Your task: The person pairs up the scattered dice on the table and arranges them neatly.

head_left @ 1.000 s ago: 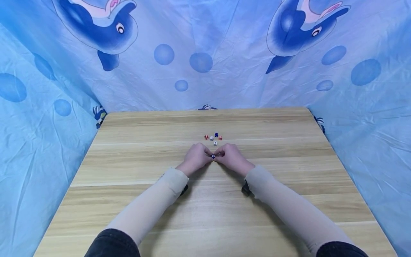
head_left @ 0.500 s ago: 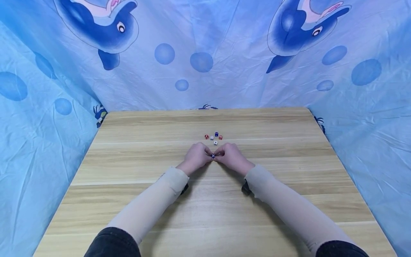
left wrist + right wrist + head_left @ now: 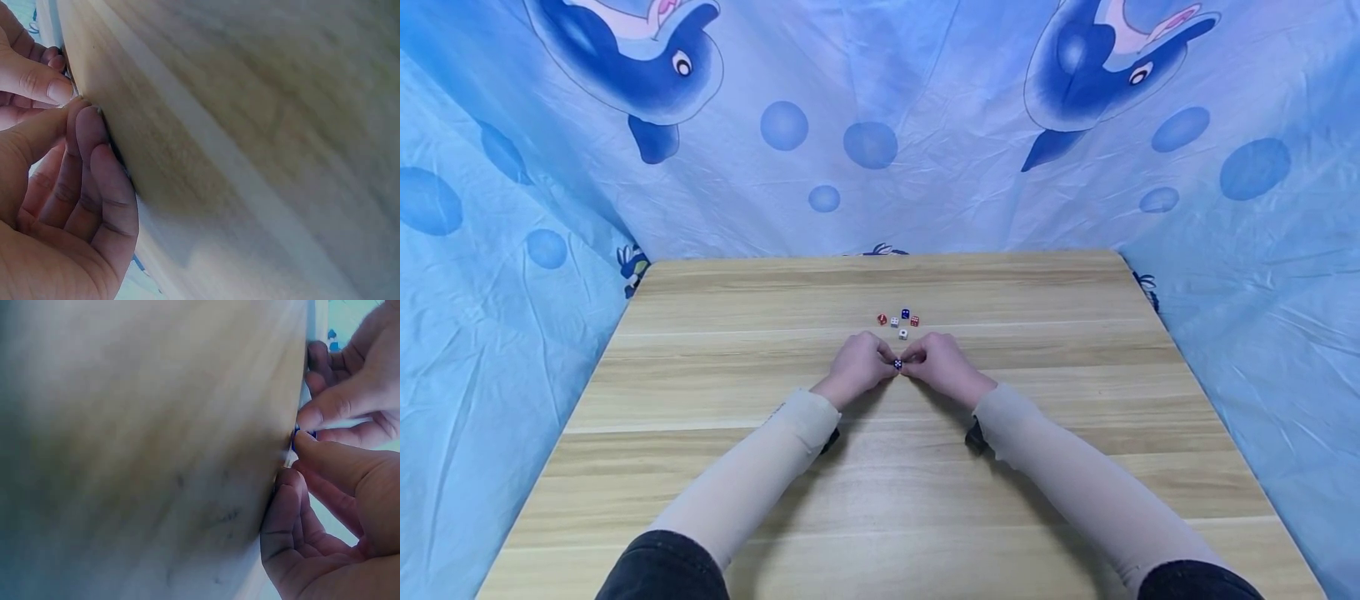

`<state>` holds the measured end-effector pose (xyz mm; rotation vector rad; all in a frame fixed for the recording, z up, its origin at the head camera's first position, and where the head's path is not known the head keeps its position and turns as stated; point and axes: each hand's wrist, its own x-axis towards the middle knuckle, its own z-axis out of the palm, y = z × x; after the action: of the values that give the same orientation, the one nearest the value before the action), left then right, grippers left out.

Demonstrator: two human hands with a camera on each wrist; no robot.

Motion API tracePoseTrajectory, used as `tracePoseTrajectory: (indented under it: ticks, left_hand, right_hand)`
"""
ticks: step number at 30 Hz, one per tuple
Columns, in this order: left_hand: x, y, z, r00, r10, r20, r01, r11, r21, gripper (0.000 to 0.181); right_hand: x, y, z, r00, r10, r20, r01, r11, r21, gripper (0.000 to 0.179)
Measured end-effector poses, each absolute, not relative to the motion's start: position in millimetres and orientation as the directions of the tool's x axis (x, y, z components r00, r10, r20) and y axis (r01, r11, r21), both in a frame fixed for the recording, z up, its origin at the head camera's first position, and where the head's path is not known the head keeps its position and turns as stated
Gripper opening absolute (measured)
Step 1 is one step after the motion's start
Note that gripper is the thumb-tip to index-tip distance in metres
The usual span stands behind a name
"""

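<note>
A small blue die (image 3: 898, 364) with white dots sits between the fingertips of both hands, low over the table's middle. My left hand (image 3: 859, 367) pinches it from the left, thumb and forefinger together. From the right, the thumb and forefinger of my right hand (image 3: 947, 368) pinch the same die. In the right wrist view, only slivers of the blue die (image 3: 294, 440) show between the fingertips. Just beyond the hands lies a white die (image 3: 903, 335). Past it are a red die (image 3: 882, 320), another white die (image 3: 894, 322), another blue die (image 3: 906, 314) and a second red die (image 3: 914, 321).
The wooden table (image 3: 880, 500) reaches away to a straight back edge. Blue cloth (image 3: 865, 217) printed with dolphins and bubbles hangs behind it and along both sides. A dark wrist device (image 3: 975, 440) shows under the right sleeve.
</note>
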<state>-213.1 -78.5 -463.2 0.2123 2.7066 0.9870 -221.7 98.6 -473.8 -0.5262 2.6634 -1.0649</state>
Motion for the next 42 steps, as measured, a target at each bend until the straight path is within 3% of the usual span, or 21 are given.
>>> tracePoseTrajectory:
  ticks: [10,22,29,42]
  left_hand:
    - [-213,-81,-465,-0.958,0.231,-0.17,0.07,0.765,0.641,0.009]
    - [-211,-81,-466,-0.957,0.219,-0.19,0.024,0.713,0.701,0.007]
    - [-211,-80,-465,-0.956,0.216,-0.196,0.017,0.712,0.702,0.007]
    - [-211,-82,-467,-0.95,0.242,-0.197,0.025,0.688,0.725,0.006]
  right_hand:
    - [-256,114,-461,-0.957,-0.278,-0.082,-0.119,0.633,-0.765,0.022]
    - [-301,106,-457,-0.963,-0.247,-0.104,-0.098,0.688,-0.719,0.03]
    - [-309,102,-453,-0.952,-0.262,-0.157,-0.099,0.752,-0.652,0.026]
    - [-308,94,-453,-0.951,-0.249,-0.186,-0.07,0.756,-0.651,0.022]
